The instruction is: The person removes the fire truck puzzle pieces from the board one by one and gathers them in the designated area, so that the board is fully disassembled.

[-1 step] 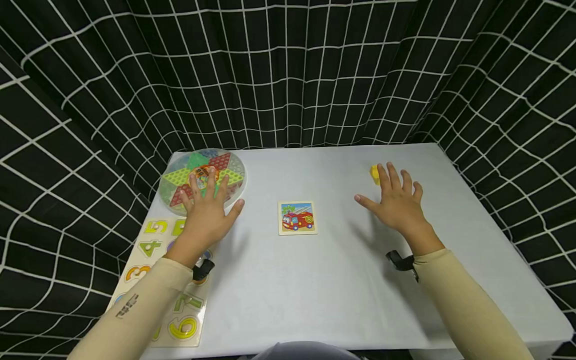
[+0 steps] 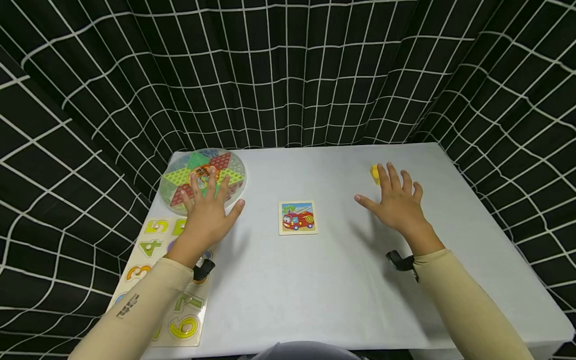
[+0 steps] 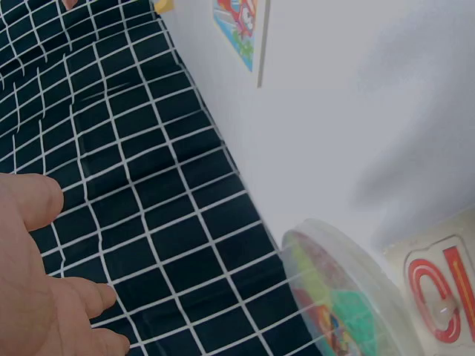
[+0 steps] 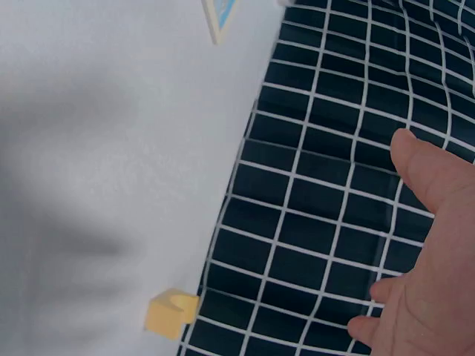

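Note:
My left hand (image 2: 207,217) hovers with spread fingers and holds nothing. From the head view its fingertips overlap a round Chinese checkers board (image 2: 177,176) with a coloured star under a clear cover. My right hand (image 2: 399,206) is also raised over the table, fingers spread and nothing in its grasp. Just beyond its fingertips lies a small yellow block (image 2: 375,174), notched on one side in the right wrist view (image 4: 167,315). Between the hands a square fire-engine picture board (image 2: 298,218) lies flat, touched by neither hand.
A number puzzle board (image 2: 146,235) with coloured digits lies along the table's left side, partly hidden by my left forearm. White cloth covers the table (image 2: 315,290). Black curtains with a white grid (image 2: 288,75) stand behind it and on both sides.

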Motion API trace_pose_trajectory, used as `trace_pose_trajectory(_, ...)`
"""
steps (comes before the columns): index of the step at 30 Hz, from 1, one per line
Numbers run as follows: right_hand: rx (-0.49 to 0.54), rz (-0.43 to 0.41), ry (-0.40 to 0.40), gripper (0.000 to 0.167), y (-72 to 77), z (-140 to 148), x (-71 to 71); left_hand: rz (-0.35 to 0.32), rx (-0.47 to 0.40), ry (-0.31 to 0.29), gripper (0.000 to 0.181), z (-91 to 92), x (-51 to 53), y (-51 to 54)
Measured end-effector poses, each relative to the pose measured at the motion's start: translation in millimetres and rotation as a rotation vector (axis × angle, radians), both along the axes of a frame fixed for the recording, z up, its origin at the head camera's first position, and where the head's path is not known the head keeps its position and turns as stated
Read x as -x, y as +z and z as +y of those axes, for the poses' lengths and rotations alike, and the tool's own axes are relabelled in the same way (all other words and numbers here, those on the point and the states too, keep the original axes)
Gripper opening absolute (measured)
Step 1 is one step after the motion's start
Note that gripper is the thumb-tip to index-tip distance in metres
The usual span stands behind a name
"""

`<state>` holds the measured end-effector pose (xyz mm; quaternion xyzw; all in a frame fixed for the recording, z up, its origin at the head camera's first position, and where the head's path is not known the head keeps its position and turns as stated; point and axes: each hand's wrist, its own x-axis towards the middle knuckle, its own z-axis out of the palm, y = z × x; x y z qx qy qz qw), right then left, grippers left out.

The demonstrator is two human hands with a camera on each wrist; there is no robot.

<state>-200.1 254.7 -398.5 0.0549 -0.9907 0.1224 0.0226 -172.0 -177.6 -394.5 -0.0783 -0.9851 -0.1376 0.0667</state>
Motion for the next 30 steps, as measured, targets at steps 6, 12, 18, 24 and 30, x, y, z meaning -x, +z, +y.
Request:
trace_pose_trajectory(6,0.046,0.030,0.027,0.106,-0.6,-4.7,-2.2,-0.002,0.008,-0.007,0.079,4.7,1.6,-3.5)
trace_pose_trajectory(12,0.177,0.153,0.094,0.104,4.8,-31.0,4.1,0.011,0.020,-0.061,0.076,29.9,7.3,-0.9)
trace_pose_trajectory(18,0.225,0.039,0.160,0.064,-7.1,-67.5,18.1,0.052,-0.041,-0.165,0.043,80.2,22.8,-18.7)
trace_pose_trajectory(24,0.261,-0.211,0.179,0.034,-37.8,-95.9,39.7,-0.087,0.007,-0.186,0.035,126.6,44.2,-56.8)
trace_pose_trajectory(30,0.220,-0.267,0.203,0.029,-56.6,-105.7,58.5,-0.202,0.044,-0.092,0.049,151.4,56.8,-81.1)
